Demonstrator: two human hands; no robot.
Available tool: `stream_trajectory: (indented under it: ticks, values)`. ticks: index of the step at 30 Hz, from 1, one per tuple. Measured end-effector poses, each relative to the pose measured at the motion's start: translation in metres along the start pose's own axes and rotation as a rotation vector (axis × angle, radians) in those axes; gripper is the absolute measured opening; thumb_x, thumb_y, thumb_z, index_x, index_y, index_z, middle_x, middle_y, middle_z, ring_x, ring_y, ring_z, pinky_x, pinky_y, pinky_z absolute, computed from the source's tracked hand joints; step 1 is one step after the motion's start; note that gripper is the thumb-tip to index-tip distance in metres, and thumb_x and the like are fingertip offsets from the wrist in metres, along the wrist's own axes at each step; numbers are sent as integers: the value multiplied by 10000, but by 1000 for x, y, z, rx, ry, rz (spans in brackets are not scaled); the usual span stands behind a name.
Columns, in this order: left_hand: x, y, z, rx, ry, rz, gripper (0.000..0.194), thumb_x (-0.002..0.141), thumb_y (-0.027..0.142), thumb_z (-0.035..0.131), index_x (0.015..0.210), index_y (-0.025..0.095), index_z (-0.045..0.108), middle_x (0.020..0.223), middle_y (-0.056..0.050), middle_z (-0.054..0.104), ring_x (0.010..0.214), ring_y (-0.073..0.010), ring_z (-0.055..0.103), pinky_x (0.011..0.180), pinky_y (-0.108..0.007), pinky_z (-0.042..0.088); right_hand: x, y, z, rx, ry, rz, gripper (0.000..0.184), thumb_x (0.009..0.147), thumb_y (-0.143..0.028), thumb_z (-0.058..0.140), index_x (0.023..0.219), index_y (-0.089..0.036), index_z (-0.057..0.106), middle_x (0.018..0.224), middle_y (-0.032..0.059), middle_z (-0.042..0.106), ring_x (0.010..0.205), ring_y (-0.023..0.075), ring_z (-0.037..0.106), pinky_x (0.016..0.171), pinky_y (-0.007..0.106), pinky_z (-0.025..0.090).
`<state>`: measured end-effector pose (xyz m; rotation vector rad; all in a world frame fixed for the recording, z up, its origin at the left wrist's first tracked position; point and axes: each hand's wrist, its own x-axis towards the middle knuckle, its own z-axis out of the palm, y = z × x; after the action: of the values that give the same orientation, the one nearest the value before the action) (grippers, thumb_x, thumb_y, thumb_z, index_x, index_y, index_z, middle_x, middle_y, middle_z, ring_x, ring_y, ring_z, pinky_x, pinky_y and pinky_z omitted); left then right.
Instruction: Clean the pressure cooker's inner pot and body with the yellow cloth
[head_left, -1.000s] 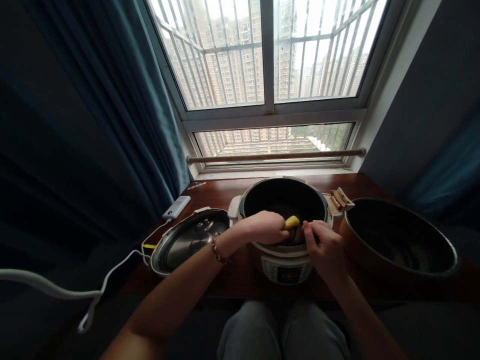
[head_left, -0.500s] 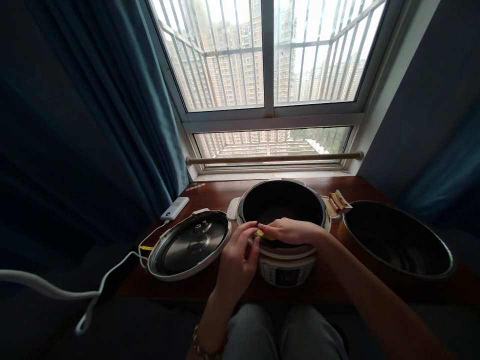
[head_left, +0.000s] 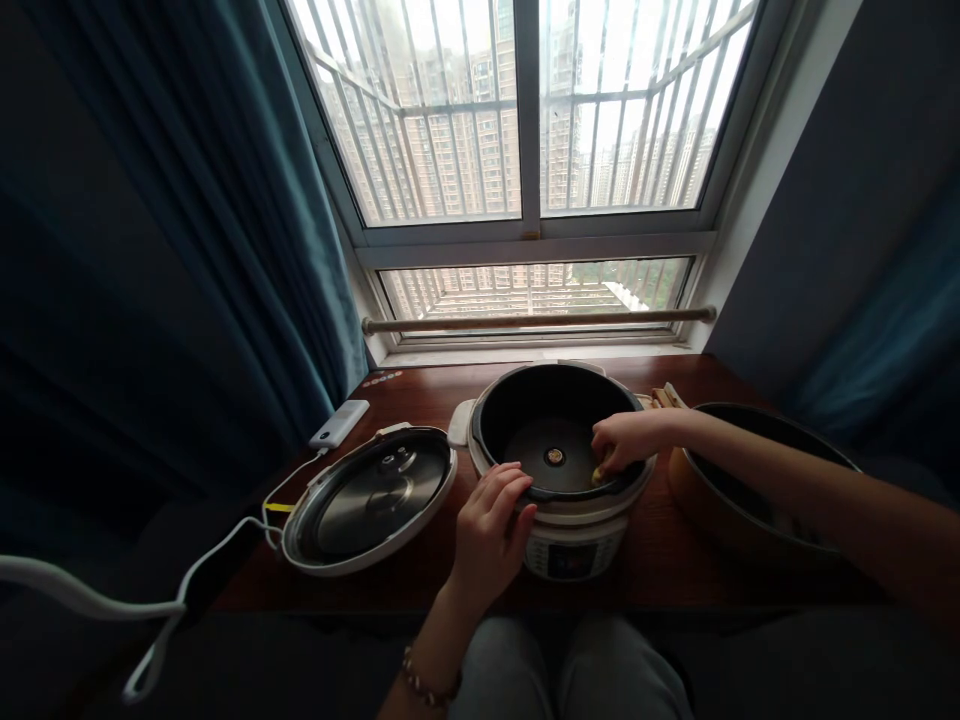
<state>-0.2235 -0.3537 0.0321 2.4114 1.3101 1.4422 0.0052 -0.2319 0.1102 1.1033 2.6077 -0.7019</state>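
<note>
In the middle of the table stands a white electric cooker (head_left: 574,510), its top uncovered. Down inside its dark cavity, a small round sensor disc (head_left: 554,457) shows at the centre of the floor. My right hand (head_left: 622,440) reaches in at the right side, its fingers closed on a small yellow piece (head_left: 597,476) that may be sponge or cloth; most of it is hidden. My left hand (head_left: 495,515) grips the cooker's front-left rim, fingers over the edge and thumb on the outside.
Left of the cooker lies its round lid (head_left: 382,497), inner side up. A large dark pot (head_left: 720,490) stands at the right, partly behind my right forearm. A white power bank (head_left: 340,424) with a white cable (head_left: 217,540) lies at the left. Behind are a window and a rail (head_left: 540,322).
My right hand has moved from the front rim, beside my left fingers, to the right inside of the cooker with the yellow piece. My left hand has settled on the rim.
</note>
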Motion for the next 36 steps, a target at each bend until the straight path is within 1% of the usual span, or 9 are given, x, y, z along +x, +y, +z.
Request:
stream_trajectory:
  ticks: [1,5,10,14,16,18,22,27,36]
  values:
    - [-1,0,1,3,2,-2,247,823,161,494,1065,192,532,1079,-86,592,1110,-213,506,960,-414,417,3,10,-3,-55,37,-12,70,609,-238,697,596,-181,658,625,-32,542,569,91,457,576,220,339]
    - [-1,0,4,19,11,3,238,822,156,487,1055,191,524,1078,-89,582,1098,-211,510,953,-410,418,26,40,-11,-337,239,-97,187,445,-111,778,564,-168,645,774,2,542,698,116,454,623,227,352]
    - [-2,-3,8,44,57,25,234,810,129,496,1036,180,523,1063,-88,580,1086,-210,516,943,-403,424,55,45,-18,-629,507,-158,115,703,-68,599,735,-159,662,939,78,559,880,174,466,760,284,368]
    - [-3,-5,10,53,76,45,240,810,115,491,1040,176,523,1057,-87,580,1079,-207,520,925,-390,436,48,42,-26,-642,591,124,256,783,-208,514,997,-109,615,1063,158,510,969,261,454,762,351,386]
    - [-4,-6,11,48,75,51,250,811,104,484,1047,177,523,1056,-84,581,1086,-207,516,930,-390,433,35,40,-26,-573,560,273,328,769,-272,511,1036,-97,589,1026,159,521,914,270,477,722,350,396]
    - [-5,-7,12,45,83,61,262,810,92,480,1054,179,522,1052,-81,582,1089,-205,514,936,-392,428,20,36,-22,-521,540,342,324,764,-282,485,1013,-103,589,1000,146,540,871,260,493,703,341,395]
    - [-5,-7,13,46,104,64,268,808,81,474,1051,183,523,1051,-77,584,1087,-204,516,933,-388,431,-10,11,-1,-488,564,415,265,742,-282,467,911,-136,610,980,120,575,887,274,497,667,328,380]
    - [-4,-6,13,36,98,57,272,807,78,476,1054,180,524,1054,-80,584,1090,-202,513,940,-391,428,-30,-38,26,-397,605,450,218,753,-303,450,785,-164,615,844,79,620,811,243,532,654,318,355]
    - [0,7,3,8,51,-45,273,863,110,397,1076,187,549,1111,-66,607,1131,-183,510,963,-377,422,-10,-120,51,-202,726,400,245,828,-333,382,800,-192,580,840,65,618,774,230,551,613,308,363]
